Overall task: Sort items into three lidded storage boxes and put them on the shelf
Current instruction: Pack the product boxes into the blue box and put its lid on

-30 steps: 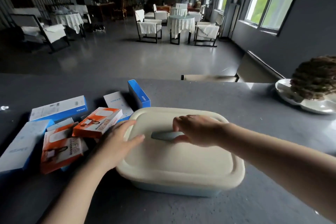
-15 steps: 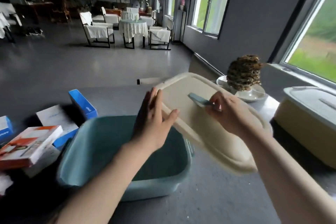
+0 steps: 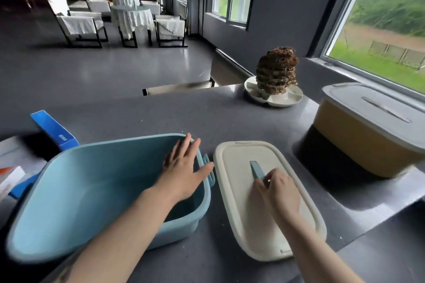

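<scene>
The blue box (image 3: 92, 190), a smooth rounded plastic tub, sits open and empty on the grey counter (image 3: 161, 112), so sorting has not started. Just right of it lies its cream lid (image 3: 241, 213), where the right hand (image 3: 276, 193) pinches the blue handle (image 3: 256, 170); the left hand (image 3: 184, 167) rests flat-fingered over the box's right rim. Left of the box wait cartons (image 3: 55, 133); a lidded yellow box (image 3: 368, 131) stands well to its right.

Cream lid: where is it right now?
In the head view the cream lid lies flat on the grey table, right of the open blue box and in front of the yellow box; the right hand grips its handle.
</scene>
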A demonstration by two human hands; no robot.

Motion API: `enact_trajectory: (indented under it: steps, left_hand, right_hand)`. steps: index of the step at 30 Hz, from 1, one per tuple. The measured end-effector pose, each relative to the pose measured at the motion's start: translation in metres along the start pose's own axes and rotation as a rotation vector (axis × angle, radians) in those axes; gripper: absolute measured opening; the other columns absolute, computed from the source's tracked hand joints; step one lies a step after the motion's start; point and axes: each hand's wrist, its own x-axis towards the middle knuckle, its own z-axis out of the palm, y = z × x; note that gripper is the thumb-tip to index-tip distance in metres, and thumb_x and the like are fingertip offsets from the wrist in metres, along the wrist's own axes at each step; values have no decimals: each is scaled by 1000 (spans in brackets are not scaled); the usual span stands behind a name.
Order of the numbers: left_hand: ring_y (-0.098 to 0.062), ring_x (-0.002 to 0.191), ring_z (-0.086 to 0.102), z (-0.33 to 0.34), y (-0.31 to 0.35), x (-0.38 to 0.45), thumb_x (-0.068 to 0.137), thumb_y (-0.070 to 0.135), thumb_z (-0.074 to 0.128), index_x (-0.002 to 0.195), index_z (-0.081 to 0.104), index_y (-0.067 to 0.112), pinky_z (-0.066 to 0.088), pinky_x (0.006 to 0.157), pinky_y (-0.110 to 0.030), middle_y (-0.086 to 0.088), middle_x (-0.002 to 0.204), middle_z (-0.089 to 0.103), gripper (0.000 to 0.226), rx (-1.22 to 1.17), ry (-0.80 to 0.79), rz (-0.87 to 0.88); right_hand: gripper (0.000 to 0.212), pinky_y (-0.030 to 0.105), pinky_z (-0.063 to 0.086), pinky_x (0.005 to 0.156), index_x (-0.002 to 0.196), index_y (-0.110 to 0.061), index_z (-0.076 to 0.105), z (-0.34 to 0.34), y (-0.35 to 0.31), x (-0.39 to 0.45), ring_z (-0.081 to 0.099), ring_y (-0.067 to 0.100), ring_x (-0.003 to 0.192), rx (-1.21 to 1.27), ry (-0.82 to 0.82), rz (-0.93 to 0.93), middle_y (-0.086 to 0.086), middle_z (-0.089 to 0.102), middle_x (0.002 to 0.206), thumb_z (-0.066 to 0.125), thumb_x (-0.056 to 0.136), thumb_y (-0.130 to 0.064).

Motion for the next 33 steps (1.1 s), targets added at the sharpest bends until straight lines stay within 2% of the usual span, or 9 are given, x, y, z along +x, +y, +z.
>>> enact_trajectory:
  steps: [3,7,8,10,12,15,19,25,33]
  left_hand:
    - [-10,146,-7,0,0,1,90,63,34,150,6,38,5,119,-42,21,156,-16,71,-36,21,2]
    - [-14,146,12,-13,10,-6,93,44,51,146,31,29,16,118,-39,12,160,5,59,-282,127,-13]
    - [-14,145,17,-21,7,-11,92,40,54,144,36,27,19,117,-38,9,159,12,57,-263,233,-27]
    - [-16,142,23,-43,-14,-25,91,39,54,141,41,26,21,116,-36,5,158,20,54,-140,464,-115]
    - [-18,144,19,-67,-45,-43,92,39,52,142,39,24,17,117,-36,2,158,21,54,-26,558,-286]
    - [-21,147,6,-92,-87,-76,94,43,45,147,28,21,8,118,-38,-4,160,12,60,93,468,-600]
    - [-24,145,12,-97,-103,-109,94,45,44,150,17,16,15,115,-38,-7,159,11,69,80,409,-810]
    - [-27,143,16,-90,-105,-146,95,49,40,152,4,14,20,113,-37,-5,159,7,76,97,375,-956]
    - [-29,139,20,-97,-121,-176,93,53,40,150,11,21,28,110,-40,-6,151,19,72,104,420,-999]
  right_hand:
    - [21,34,46,69,86,-18,55,2,0,1,58,23,87,-112,-63,-28,0,61,86,55,85,-39]
    - [38,35,41,78,111,-15,48,0,-14,16,54,25,110,-378,-233,-107,5,55,115,50,89,-46]
    - [43,36,40,81,115,-14,47,0,-27,20,52,27,113,-308,-213,-160,7,54,119,50,90,-48]
    - [44,38,42,88,119,-12,51,4,-64,22,53,31,112,91,-204,-260,11,56,121,51,92,-46]
    - [47,37,42,95,125,-13,51,7,-106,22,54,29,116,441,-319,-305,12,57,126,51,92,-46]
    - [63,34,37,103,143,-17,35,17,-156,16,44,25,130,509,-506,-383,7,43,146,49,92,-50]
    - [57,36,40,95,140,-19,37,28,-175,12,48,29,125,264,-453,-506,10,42,146,53,92,-45]
    - [58,38,43,87,139,-23,35,25,-188,-3,55,31,116,218,-505,-592,7,40,145,53,90,-49]
    - [66,41,46,83,142,-24,28,23,-205,-34,60,35,107,152,-549,-665,7,35,145,49,88,-56]
